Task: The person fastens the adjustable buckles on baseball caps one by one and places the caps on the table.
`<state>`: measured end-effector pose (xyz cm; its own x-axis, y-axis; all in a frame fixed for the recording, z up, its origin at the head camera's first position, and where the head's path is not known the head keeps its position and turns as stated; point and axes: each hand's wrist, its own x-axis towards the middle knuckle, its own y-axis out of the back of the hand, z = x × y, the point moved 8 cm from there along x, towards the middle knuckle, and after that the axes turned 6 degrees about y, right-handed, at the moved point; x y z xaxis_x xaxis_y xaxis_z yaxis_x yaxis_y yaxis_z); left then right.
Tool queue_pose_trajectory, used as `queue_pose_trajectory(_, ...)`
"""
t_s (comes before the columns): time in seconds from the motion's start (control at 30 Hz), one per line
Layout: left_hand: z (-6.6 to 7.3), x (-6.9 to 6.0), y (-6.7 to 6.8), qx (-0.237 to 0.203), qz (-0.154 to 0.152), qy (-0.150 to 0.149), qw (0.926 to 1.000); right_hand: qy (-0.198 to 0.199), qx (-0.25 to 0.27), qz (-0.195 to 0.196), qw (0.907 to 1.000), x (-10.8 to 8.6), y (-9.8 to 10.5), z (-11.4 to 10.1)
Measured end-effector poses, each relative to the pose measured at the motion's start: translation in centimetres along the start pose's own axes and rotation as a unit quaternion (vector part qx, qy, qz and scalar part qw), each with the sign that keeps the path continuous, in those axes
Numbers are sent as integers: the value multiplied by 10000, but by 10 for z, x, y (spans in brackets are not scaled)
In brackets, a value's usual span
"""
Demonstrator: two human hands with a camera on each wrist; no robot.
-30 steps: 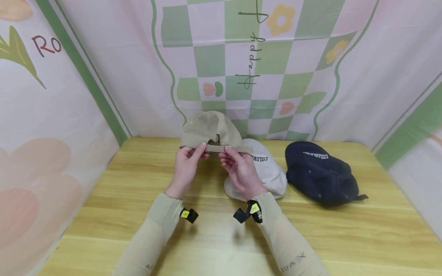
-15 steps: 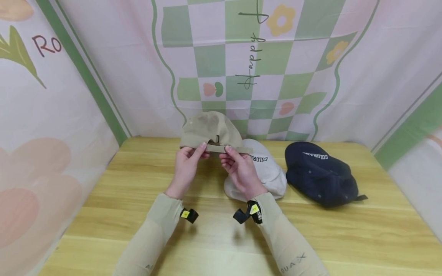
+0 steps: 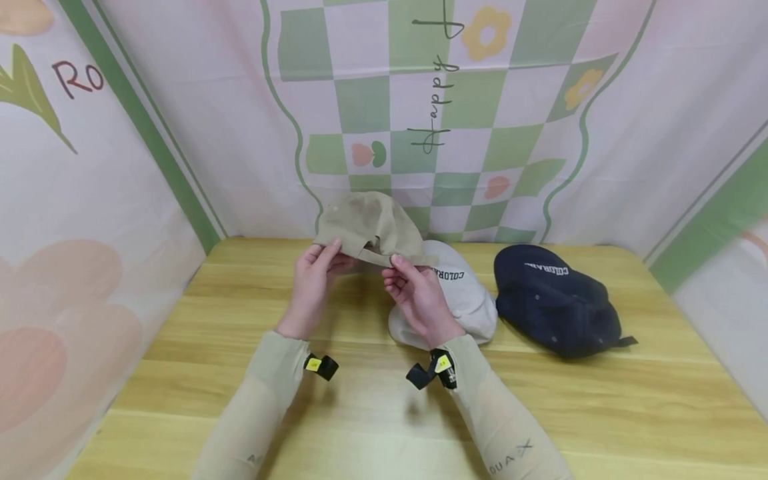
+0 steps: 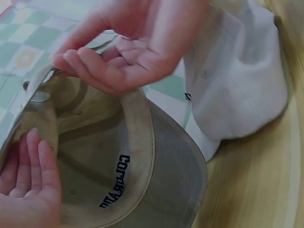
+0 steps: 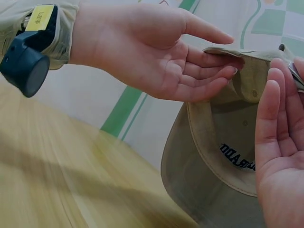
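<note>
A khaki baseball cap (image 3: 372,223) is held above the far part of the table, its back opening towards me. My left hand (image 3: 310,287) pinches the lower edge of the cap left of that opening, thumb outside and fingers inside the crown, as the right wrist view shows. With thumb and fingers, my right hand (image 3: 423,300) pinches the back strap (image 3: 377,257) near its right end. In the left wrist view the cap's inside (image 4: 90,152) shows reversed dark lettering, and its brim (image 4: 178,156) points away from the hands.
A white cap (image 3: 471,303) with dark lettering lies on the wooden table (image 3: 198,373), partly behind my right hand. Farther right lies a navy cap (image 3: 555,303), its strap end sticking out. A printed cloth backdrop (image 3: 414,100) stands behind the table.
My left hand has let go of the strap's left part and moved left and slightly up to the cap's edge. The cap has tilted a little. My right hand stays on the strap.
</note>
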<state>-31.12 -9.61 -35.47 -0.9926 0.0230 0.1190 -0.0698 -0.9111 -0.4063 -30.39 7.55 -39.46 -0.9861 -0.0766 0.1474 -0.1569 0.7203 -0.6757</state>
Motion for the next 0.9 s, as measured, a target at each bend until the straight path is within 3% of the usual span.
queue_pose_trajectory(0.2, 4, 4, 0, -802, -336, 289, 9958, 81, 114, -20, 9999, 1, 3, 0)
queue_pose_trajectory(0.5, 10, 5, -4, -1955, -773, 744, 9748, 12, 117, 201, 9997, -1, 10, 2)
queue_pose_trajectory(0.67, 8, 6, -4, -2184, -689, 812, 9700, -149, 127, 157, 9997, -3, 9, 5)
queue_pose_trajectory(0.9, 2, 6, -2, -1981, -417, 888, 9753, -26, 252, 113, 9996, -3, 6, 2)
